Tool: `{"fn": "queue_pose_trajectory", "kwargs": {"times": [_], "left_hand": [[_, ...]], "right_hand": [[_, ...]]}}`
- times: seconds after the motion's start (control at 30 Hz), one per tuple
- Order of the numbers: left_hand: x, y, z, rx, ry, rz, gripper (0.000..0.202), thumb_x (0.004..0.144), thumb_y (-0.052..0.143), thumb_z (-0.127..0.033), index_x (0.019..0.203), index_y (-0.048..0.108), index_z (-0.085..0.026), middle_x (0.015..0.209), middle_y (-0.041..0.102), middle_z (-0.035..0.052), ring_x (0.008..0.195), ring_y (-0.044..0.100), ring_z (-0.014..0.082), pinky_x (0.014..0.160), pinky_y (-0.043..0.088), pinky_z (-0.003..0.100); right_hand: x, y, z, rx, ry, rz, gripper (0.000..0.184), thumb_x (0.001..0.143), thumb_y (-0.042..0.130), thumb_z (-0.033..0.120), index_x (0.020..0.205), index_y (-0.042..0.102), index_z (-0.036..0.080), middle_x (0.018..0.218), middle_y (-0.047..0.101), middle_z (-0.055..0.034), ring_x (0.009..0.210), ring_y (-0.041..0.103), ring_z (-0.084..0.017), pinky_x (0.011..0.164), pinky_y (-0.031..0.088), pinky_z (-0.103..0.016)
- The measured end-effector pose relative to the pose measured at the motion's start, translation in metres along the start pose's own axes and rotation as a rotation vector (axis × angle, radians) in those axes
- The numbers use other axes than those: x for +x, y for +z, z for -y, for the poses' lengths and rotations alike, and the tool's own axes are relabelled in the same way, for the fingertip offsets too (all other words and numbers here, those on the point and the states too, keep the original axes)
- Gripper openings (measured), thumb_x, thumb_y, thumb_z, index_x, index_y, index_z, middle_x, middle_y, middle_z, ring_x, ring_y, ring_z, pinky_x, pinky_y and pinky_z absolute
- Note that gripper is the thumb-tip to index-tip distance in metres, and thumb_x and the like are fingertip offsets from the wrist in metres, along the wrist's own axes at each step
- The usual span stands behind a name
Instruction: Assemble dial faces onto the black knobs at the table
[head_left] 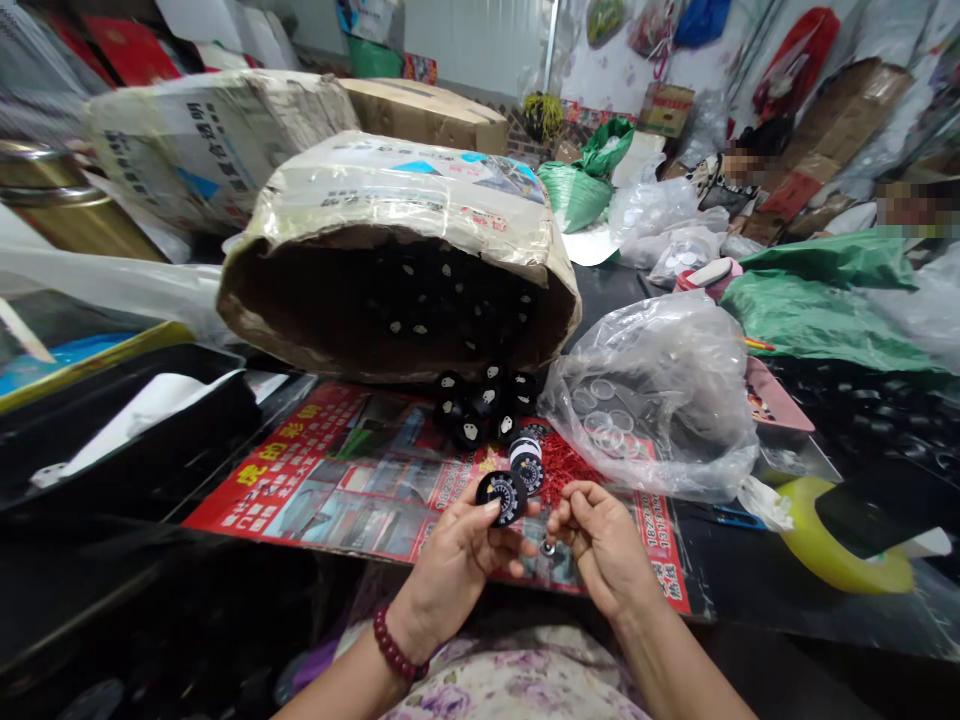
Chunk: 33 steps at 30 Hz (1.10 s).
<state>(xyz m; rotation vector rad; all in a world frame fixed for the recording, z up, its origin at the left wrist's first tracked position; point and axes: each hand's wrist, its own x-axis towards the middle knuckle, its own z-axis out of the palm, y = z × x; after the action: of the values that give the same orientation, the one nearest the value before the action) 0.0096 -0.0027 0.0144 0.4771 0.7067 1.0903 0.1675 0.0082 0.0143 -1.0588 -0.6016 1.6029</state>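
Observation:
My left hand [469, 540] pinches a black round disc [502, 498] with a watch-like dial face between thumb and fingers. To its right, my right hand [600, 545] is closed, thumb against fingertips; what it may hold is too small to make out. A small shiny metal piece [548, 547] shows between the hands. Just beyond the disc stands a short stack of printed dial discs [527, 468]. Beside that stack lies a heap of thin red pieces [570, 462]. Black round parts with white marks [484, 405] lie at the mouth of a sack [420, 215].
A clear plastic bag [675, 400] with clear rings lies right of the red heap. A roll of yellow tape [832, 570] is at the right. On the left is a black tray [172, 400]. A red printed sheet [337, 500] covers the table under the parts.

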Motion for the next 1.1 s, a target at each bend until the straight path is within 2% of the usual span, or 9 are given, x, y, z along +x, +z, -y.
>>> {"fn": "queue_pose_trajectory", "kwargs": {"times": [0.13,0.2,0.3,0.4,0.5,0.63,0.73,1.0,1.1], "left_hand": [[-0.003,0.0,0.005,-0.075,0.042,0.06,0.019,0.079,0.06,-0.023,0.097,0.057,-0.017,0.085,0.073,0.0075,0.073,0.07,0.0221,0.059,0.056,0.03],[-0.004,-0.003,0.007,-0.085,0.069,0.011,0.015,0.078,0.059,-0.021,0.091,0.058,-0.015,0.075,0.073,0.007,0.068,0.07,0.0206,0.058,0.056,0.029],[-0.003,-0.008,0.006,-0.081,0.067,-0.063,0.01,0.079,0.058,-0.022,0.084,0.058,-0.014,0.064,0.07,0.0055,0.058,0.068,0.0178,0.052,0.055,0.025],[-0.001,-0.009,0.004,-0.01,0.068,-0.13,0.014,0.078,0.059,-0.024,0.088,0.055,-0.015,0.069,0.07,0.0046,0.049,0.064,0.0135,0.04,0.049,0.019],[0.002,-0.007,0.004,0.111,0.061,-0.199,0.03,0.075,0.063,-0.023,0.102,0.051,-0.017,0.068,0.067,0.0004,0.042,0.06,0.011,0.029,0.041,0.015],[0.004,-0.006,0.009,0.192,0.009,-0.127,0.048,0.072,0.064,-0.022,0.116,0.044,-0.017,0.059,0.063,-0.0026,0.043,0.061,0.0129,0.03,0.043,0.015],[0.003,-0.006,0.012,0.187,-0.007,-0.088,0.049,0.073,0.063,-0.022,0.117,0.043,-0.015,0.056,0.062,-0.0026,0.042,0.06,0.0129,0.031,0.043,0.016],[0.003,-0.006,0.014,0.199,0.014,-0.067,0.04,0.075,0.063,-0.026,0.11,0.046,-0.016,0.057,0.061,-0.0032,0.038,0.058,0.0113,0.03,0.044,0.016],[0.004,-0.006,0.015,0.217,0.024,-0.075,0.039,0.075,0.063,-0.027,0.109,0.048,-0.016,0.056,0.06,-0.0045,0.037,0.056,0.0105,0.03,0.043,0.016]], "right_hand": [[-0.009,0.016,-0.011,0.058,0.071,0.059,0.03,0.061,0.079,0.038,0.075,0.062,0.019,0.071,0.063,-0.0012,0.062,0.057,-0.014,0.055,0.045,-0.025],[-0.013,0.02,-0.016,-0.023,0.055,0.092,0.027,0.063,0.078,0.037,0.074,0.064,0.018,0.07,0.063,-0.0008,0.061,0.055,-0.013,0.057,0.044,-0.026],[-0.019,0.02,-0.018,-0.238,-0.021,0.156,0.019,0.07,0.073,0.034,0.074,0.064,0.017,0.069,0.064,-0.0014,0.065,0.057,-0.015,0.068,0.045,-0.029],[-0.021,0.018,-0.013,-0.543,-0.186,0.136,0.013,0.077,0.065,0.03,0.073,0.063,0.017,0.073,0.063,-0.0019,0.071,0.057,-0.016,0.071,0.043,-0.03],[-0.018,0.017,-0.005,-0.806,-0.408,0.092,0.012,0.082,0.058,0.025,0.071,0.06,0.019,0.075,0.059,-0.0019,0.074,0.055,-0.017,0.07,0.042,-0.029],[-0.011,0.02,-0.005,-1.023,-0.617,0.163,0.012,0.082,0.051,0.014,0.078,0.062,0.02,0.1,0.057,-0.0074,0.097,0.053,-0.021,0.085,0.041,-0.035],[-0.007,0.022,-0.009,-1.058,-0.636,0.167,0.016,0.082,0.049,0.011,0.079,0.062,0.02,0.106,0.056,-0.0085,0.102,0.052,-0.022,0.089,0.04,-0.037],[-0.006,0.023,-0.016,-0.971,-0.614,0.124,0.014,0.079,0.05,0.011,0.072,0.059,0.019,0.096,0.056,-0.006,0.089,0.055,-0.018,0.079,0.043,-0.03],[-0.003,0.021,-0.019,-0.884,-0.53,0.079,0.007,0.077,0.054,0.014,0.079,0.055,0.02,0.091,0.056,-0.0038,0.086,0.055,-0.018,0.078,0.044,-0.03]]}}
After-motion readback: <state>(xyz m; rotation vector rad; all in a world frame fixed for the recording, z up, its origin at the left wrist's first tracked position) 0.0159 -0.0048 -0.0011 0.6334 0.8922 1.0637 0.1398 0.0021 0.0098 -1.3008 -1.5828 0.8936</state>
